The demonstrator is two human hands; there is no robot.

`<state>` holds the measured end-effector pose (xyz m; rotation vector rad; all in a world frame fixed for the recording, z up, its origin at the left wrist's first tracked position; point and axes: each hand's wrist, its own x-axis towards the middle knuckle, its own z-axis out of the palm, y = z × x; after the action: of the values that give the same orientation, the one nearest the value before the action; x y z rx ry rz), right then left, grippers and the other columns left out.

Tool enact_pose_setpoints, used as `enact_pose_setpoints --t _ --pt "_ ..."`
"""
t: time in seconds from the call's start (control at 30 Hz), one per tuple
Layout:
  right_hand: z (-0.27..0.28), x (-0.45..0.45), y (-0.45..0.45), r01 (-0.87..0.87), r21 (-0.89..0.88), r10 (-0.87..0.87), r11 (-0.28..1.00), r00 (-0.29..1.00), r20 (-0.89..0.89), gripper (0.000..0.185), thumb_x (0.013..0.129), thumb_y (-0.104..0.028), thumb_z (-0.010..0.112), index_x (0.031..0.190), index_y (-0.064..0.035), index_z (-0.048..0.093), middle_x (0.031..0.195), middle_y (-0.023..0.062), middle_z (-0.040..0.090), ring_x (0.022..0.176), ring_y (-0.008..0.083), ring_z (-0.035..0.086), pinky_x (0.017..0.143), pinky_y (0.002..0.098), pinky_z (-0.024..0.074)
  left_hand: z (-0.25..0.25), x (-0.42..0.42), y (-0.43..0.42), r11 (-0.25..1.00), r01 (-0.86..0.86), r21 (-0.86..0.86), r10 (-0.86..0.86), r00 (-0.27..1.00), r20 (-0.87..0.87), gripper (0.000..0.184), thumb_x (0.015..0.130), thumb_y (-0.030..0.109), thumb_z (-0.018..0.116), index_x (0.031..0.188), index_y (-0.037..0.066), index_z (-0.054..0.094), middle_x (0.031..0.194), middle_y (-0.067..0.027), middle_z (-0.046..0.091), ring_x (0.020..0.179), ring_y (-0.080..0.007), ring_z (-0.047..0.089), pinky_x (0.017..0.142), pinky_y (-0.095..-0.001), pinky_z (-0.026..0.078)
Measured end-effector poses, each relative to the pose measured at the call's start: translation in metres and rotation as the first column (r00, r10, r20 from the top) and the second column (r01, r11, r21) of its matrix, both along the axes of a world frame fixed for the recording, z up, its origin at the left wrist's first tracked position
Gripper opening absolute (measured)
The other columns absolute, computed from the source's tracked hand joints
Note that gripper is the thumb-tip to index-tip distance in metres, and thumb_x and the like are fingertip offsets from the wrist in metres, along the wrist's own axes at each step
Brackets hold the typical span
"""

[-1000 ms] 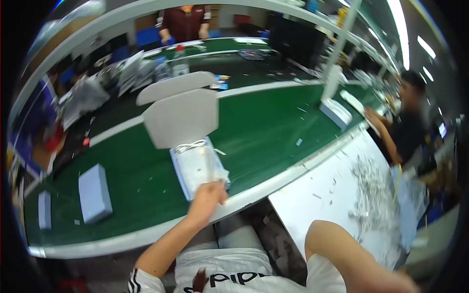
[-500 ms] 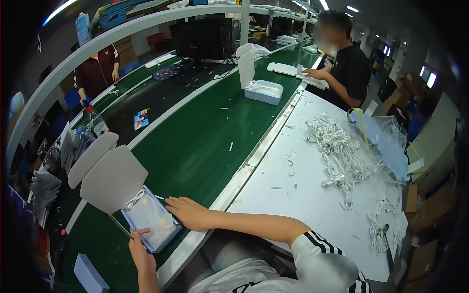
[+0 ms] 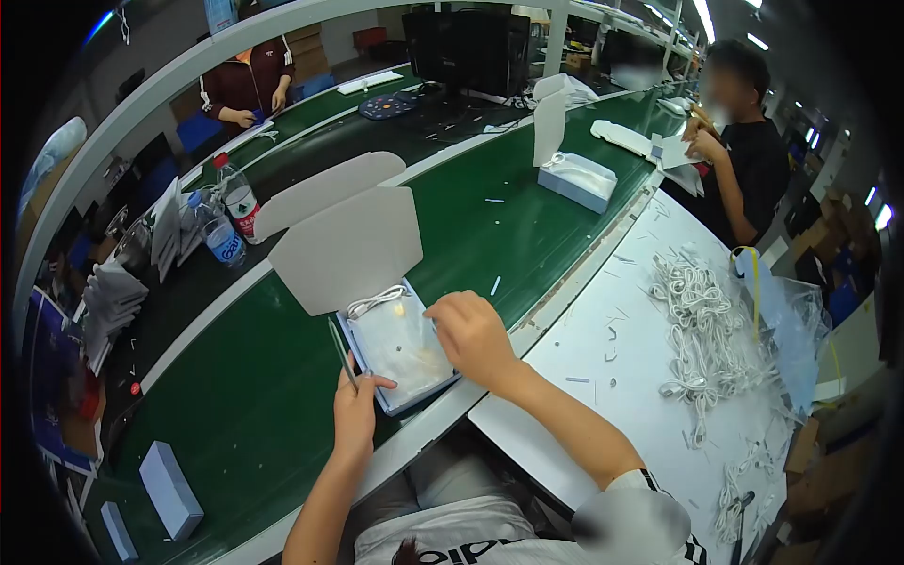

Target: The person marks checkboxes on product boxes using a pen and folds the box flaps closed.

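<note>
A pale blue box [image 3: 350,331] lies on the green belt before me, its white lid [image 3: 353,250] standing up at the back. Inside are a coiled white cable [image 3: 377,301] and a flat item in a translucent bag [image 3: 400,350]. My left hand [image 3: 358,400] is closed on the box's near left side, thumb over the rim. A thin grey strip [image 3: 341,350] rises beside that hand; I cannot tell whether it is a flap or a separate piece. My right hand [image 3: 474,339] is over the right rim, fingers bent together; anything between them is hidden.
Another open box [image 3: 579,184] stands farther along the belt [image 3: 443,235]. Closed blue boxes [image 3: 171,492] lie at lower left. Bottles [image 3: 221,235] stand at left. Bundled white cables [image 3: 711,330] cover part of the white table [image 3: 565,405]. A co-worker [image 3: 749,151] handles white card at right; another person [image 3: 250,85] stands across.
My view has swung left, so things sit farther right. My right hand has lifted and its fingers have bent over the box. My left hand stays at the box's left side.
</note>
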<state>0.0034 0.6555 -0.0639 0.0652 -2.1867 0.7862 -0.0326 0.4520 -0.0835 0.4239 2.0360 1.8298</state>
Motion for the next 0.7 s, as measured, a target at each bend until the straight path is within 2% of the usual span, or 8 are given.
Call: enact_pose_setpoints --t 0.03,0.07,0.1,0.13,0.23,0.43,0.57,0.7 --pt "0.016 0.009 -0.010 -0.027 0.238 0.048 0.971 0.995 -0.083 0.016 0.078 -0.006 0.055 0.093 -0.0055 0.061 0.085 0.0049 0.058 0.070 0.0177 0.051 0.063 0.0283 0.0425 0.003 0.006 0.001 0.997 0.007 -0.074 -0.011 0.999 -0.051 0.032 0.088 0.014 0.043 0.078 -0.002 0.069 0.147 -0.0166 0.024 0.133 -0.0346 0.024 0.105 -0.0330 0.019" --pt "0.028 0.016 -0.020 -0.033 0.463 0.116 0.886 0.981 -0.153 0.016 0.077 -0.007 0.057 0.093 -0.0076 0.060 0.082 0.0033 0.056 0.067 0.0151 0.049 0.061 0.0270 0.0410 0.007 0.011 0.002 0.989 0.008 -0.150 -0.024 0.994 -0.103 0.030 0.088 0.013 0.044 0.078 -0.001 0.069 0.146 -0.0162 0.025 0.133 -0.0347 0.024 0.105 -0.0338 0.019" --pt "0.033 0.024 -0.034 -0.100 0.534 0.207 0.839 0.968 -0.144 0.017 0.077 -0.008 0.058 0.094 -0.0082 0.060 0.081 0.0022 0.054 0.066 0.0139 0.047 0.059 0.0263 0.0397 0.011 0.017 0.003 0.989 -0.002 -0.149 -0.013 0.994 -0.104 0.030 0.088 0.013 0.044 0.078 -0.001 0.069 0.146 -0.0162 0.025 0.133 -0.0347 0.024 0.105 -0.0338 0.019" --pt "0.033 0.029 -0.046 -0.164 0.600 0.296 0.783 0.947 -0.127 0.019 0.076 -0.009 0.060 0.095 -0.0088 0.059 0.080 0.0011 0.052 0.064 0.0127 0.045 0.057 0.0256 0.0384 0.016 0.023 0.004 0.988 -0.005 -0.154 -0.025 0.981 -0.191 0.028 0.087 0.012 0.045 0.079 -0.001 0.068 0.144 -0.0157 0.030 0.132 -0.0342 0.026 0.105 -0.0352 0.020" --pt "0.025 0.028 -0.062 -0.289 0.532 0.390 0.796 0.917 -0.087 0.018 0.076 -0.011 0.060 0.094 -0.0089 0.059 0.077 0.0012 0.050 0.063 0.0135 0.043 0.056 0.0244 0.0381 0.027 0.037 0.001 0.984 -0.007 -0.177 -0.072 0.897 -0.435 0.022 0.084 0.011 0.048 0.081 0.001 0.066 0.135 -0.0140 0.042 0.128 -0.0327 0.032 0.104 -0.0393 0.022" --pt "0.020 0.022 -0.059 -0.287 0.530 0.397 0.798 0.912 -0.105 0.018 0.076 -0.012 0.060 0.093 -0.0088 0.059 0.077 0.0016 0.050 0.064 0.0132 0.045 0.056 0.0238 0.0386 0.028 0.035 -0.020 0.933 0.031 -0.359 -0.237 0.804 -0.545 0.014 0.082 0.010 0.051 0.085 0.002 0.062 0.119 -0.0121 0.054 0.120 -0.0305 0.041 0.104 -0.0446 0.023" --pt "0.016 0.022 -0.063 -0.288 0.536 0.396 0.794 0.913 -0.096 0.014 0.076 -0.011 0.060 0.089 -0.0085 0.057 0.080 0.0028 0.053 0.065 0.0136 0.047 0.057 0.0235 0.0395 0.030 0.037 -0.022 0.886 -0.108 -0.450 -0.281 0.647 -0.709 0.010 0.079 0.010 0.055 0.085 0.003 0.060 0.109 -0.0098 0.057 0.108 -0.0304 0.048 0.101 -0.0446 0.029" --pt "0.004 0.022 -0.061 -0.318 0.530 0.409 0.786 0.911 -0.059 0.011 0.075 -0.009 0.061 0.085 -0.0081 0.056 0.085 0.0036 0.056 0.065 0.0146 0.048 0.057 0.0245 0.0401 0.041 0.037 -0.034 0.840 -0.088 -0.536 -0.346 0.674 -0.653 0.018 0.079 0.015 0.059 0.092 0.002 0.060 0.115 -0.0102 0.056 0.110 -0.0305 0.050 0.099 -0.0423 0.033"
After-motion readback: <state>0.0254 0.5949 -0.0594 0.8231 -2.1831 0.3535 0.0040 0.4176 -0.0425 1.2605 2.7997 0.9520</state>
